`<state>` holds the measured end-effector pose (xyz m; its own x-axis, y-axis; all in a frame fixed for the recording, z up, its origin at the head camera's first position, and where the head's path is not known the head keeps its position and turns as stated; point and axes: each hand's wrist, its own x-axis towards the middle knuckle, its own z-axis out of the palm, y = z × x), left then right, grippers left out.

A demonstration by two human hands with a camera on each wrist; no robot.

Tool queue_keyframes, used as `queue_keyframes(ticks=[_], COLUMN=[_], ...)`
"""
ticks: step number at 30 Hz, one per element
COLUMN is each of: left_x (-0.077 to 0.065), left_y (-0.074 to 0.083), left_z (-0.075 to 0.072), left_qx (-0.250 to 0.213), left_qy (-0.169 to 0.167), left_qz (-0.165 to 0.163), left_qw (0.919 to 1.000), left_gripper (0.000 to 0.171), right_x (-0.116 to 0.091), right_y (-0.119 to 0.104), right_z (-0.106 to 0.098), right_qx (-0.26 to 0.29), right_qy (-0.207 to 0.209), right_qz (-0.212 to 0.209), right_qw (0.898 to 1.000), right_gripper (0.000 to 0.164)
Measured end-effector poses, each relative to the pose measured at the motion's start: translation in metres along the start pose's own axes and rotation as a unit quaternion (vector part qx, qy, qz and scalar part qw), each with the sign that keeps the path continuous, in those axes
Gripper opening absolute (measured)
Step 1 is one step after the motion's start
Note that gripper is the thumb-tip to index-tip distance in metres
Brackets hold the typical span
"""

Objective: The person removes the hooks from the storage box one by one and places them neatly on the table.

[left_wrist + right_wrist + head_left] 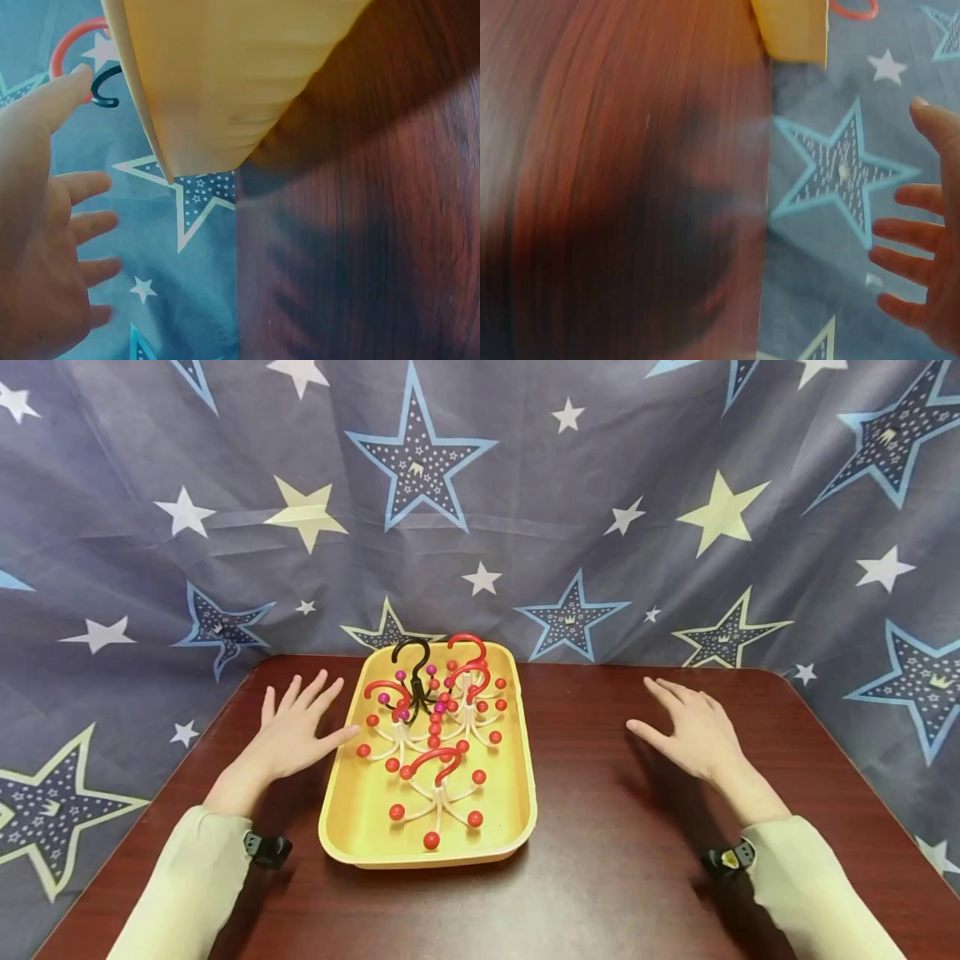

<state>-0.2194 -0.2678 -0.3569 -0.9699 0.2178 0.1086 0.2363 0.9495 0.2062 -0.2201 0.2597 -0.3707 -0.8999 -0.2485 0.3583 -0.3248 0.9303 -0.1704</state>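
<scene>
Yellow tray (358, 822) of red-hooked hangers (440, 792), black hanger (417, 690)

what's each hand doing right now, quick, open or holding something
Left hand: open, fingers spread, holding nothing, by the yellow tray.
Right hand: open, holding nothing, above the table.

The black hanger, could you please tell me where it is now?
In the head view, the black hanger sits near the far end of the yellow tray, slightly left of centre, just left of the farthest red-hooked hanger.
</scene>
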Motion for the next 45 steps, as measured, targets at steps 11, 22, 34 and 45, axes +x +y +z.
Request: queue_keyframes(ticks=[11, 22, 34, 45], left_x=[-0.003, -0.015, -0.018, -0.015], left_y=[0.002, -0.002, -0.002, -0.003], left_z=[0.017, 0.036, 0.048, 0.047], left_qx=[-0.183, -0.378, -0.474, -0.474], left_qy=[-0.021, -0.041, -0.019, -0.022], left_qz=[-0.043, -0.076, -0.074, -0.075], left_qw=[0.9821, 0.9216, 0.8775, 0.8773], left_gripper=[0.072, 0.065, 0.057, 0.057], right_x=[0.01, 0.019, 0.026, 0.032], right_y=[-0.066, -0.121, -0.172, -0.208], right_z=[0.008, 0.015, 0.02, 0.024], right_qx=[0.087, 0.164, 0.204, 0.209], right_qy=[0.021, 0.017, -0.055, -0.09], right_qz=[-0.073, -0.143, -0.18, -0.243], right_qw=[0.993, 0.976, 0.961, 0.943], right_gripper=[0.047, 0.038, 0.041, 0.038])
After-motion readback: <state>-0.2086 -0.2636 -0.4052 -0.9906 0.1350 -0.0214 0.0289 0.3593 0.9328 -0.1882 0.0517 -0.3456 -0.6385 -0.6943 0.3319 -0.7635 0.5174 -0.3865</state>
